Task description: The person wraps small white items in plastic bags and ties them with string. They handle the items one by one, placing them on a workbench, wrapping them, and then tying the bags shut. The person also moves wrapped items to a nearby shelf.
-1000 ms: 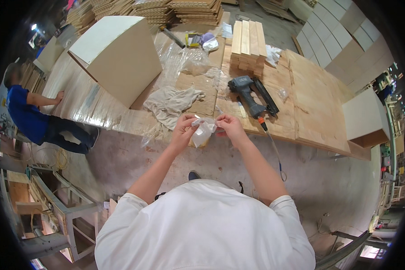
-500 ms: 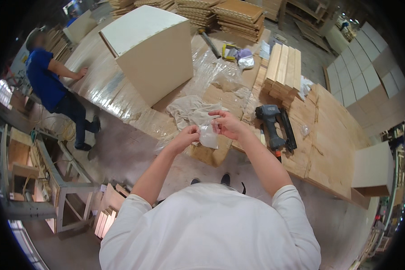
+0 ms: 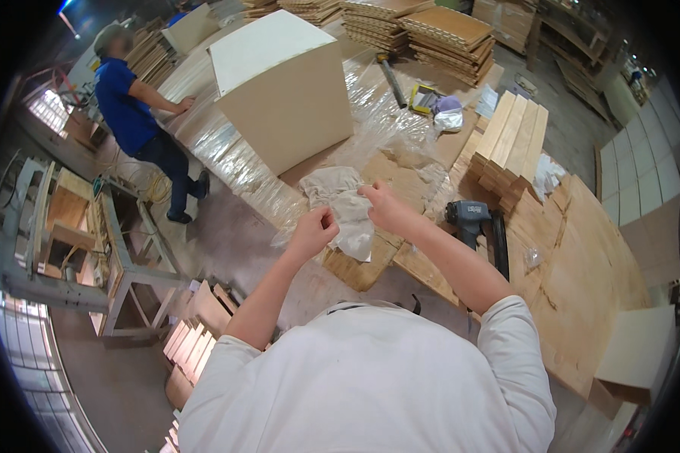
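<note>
My left hand (image 3: 313, 232) is closed in a pinch at the edge of a small, pale, see-through plastic bag (image 3: 355, 243), which hangs over the near side of the table. Slightly higher and to the right, my right hand (image 3: 389, 209) has thumb and fingers pressed together; what they grip, if anything, is too small to make out. Behind both hands lies a crumpled off-white cloth (image 3: 326, 181) on brown cardboard (image 3: 404, 177). Close to my right forearm a dark nail gun (image 3: 472, 219) rests on the wooden boards, partly hidden by that arm.
A large pale box-shaped cabinet (image 3: 287, 98) stands on the film-covered table. Wood strips (image 3: 510, 143) lie stacked at right, near a hammer (image 3: 391, 79) and a small plastic packet (image 3: 533, 258). A co-worker in blue (image 3: 121, 98) leans on the table at left. Panels (image 3: 449, 45) are piled behind.
The whole view has shifted, with the scene sliding right. My right fingers, spread beside the bag before, are now drawn together above it. The left hand stays pinched.
</note>
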Demonstrator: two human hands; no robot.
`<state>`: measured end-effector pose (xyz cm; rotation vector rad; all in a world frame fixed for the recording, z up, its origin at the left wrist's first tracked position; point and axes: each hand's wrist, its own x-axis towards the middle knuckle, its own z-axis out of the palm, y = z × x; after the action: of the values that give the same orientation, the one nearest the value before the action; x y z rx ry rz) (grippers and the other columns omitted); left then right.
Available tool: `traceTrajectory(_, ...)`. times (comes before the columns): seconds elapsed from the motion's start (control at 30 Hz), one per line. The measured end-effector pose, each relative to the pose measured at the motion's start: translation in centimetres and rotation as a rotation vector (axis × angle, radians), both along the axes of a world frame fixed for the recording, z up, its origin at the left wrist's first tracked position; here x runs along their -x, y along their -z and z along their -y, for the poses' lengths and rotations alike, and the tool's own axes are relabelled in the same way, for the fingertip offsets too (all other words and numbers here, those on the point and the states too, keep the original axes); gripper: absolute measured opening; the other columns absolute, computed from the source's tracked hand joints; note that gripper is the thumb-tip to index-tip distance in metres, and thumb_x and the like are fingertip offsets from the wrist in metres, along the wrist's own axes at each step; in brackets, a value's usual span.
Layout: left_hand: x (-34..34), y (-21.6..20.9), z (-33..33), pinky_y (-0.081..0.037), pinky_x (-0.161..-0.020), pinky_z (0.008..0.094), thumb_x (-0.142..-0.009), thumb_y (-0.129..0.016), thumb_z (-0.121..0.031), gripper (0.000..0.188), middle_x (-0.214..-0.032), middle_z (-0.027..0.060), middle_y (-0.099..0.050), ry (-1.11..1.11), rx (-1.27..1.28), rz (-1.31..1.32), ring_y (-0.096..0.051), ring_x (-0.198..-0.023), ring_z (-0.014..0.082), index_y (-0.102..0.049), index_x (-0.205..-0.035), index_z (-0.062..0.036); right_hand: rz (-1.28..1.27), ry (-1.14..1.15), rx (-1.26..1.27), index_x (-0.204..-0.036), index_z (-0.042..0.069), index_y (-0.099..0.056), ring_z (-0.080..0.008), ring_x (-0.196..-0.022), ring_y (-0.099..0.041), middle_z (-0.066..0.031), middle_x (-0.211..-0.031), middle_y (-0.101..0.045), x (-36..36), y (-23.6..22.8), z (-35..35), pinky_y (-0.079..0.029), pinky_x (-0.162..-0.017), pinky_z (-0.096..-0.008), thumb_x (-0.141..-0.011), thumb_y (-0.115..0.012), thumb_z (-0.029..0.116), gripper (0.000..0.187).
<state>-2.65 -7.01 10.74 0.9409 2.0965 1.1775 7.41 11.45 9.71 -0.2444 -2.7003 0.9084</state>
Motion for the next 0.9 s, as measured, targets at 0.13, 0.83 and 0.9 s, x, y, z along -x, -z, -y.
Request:
traceTrajectory(0.13,-1.3,0.0,-0.2,-0.044,-0.048,0.0253,-0.077,-0.055,-0.007,0.013,-0.058,0.0008,-0.045,-0.137,-0.113,0.000,-0.054,-0.052,0.0093,-0.044,-0.072,-0.0025,0.174,-0.068,0.622,-0.111,0.004,-0.054,-0.0366,-0.089,-0.057,-0.0189,-0.100,-0.054,0.4,-1.0,0.0,-0.047,-0.080,-0.0402,-0.070,-0.057,-0.002,0.042)
traceTrajectory(0.83,0.8,-4.0,0.3,-0.047,-0.049,0.0274,-0.076,-0.049,0.002,0.011,-0.077,0.0065,-0.054,-0.097,0.018,0.115,-0.058,-0.056,0.0143,-0.049,-0.086,-0.0010,-0.122,-0.350,0.135,-0.102,0.006,-0.058,-0.0229,-0.077,-0.058,-0.0108,-0.087,-0.059,-1.6,-1.6,-0.8,-0.046,-0.068,-0.0329,-0.077,-0.066,0.013,0.028)
traceTrajectory(0.9,0.8,-4.2,0.2,-0.048,-0.054,0.0288,-0.076,-0.053,-0.002,0.013,-0.078,0.0069,-0.054,-0.010,0.013,-0.042,-0.058,-0.062,0.0154,-0.050,-0.089,-0.0008,-0.157,-0.324,0.231,-0.092,0.004,-0.059,-0.0205,-0.072,-0.057,-0.0109,-0.087,-0.058,-1.0,-1.0,-1.2,-0.046,-0.064,-0.0326,-0.077,-0.067,0.013,0.020)
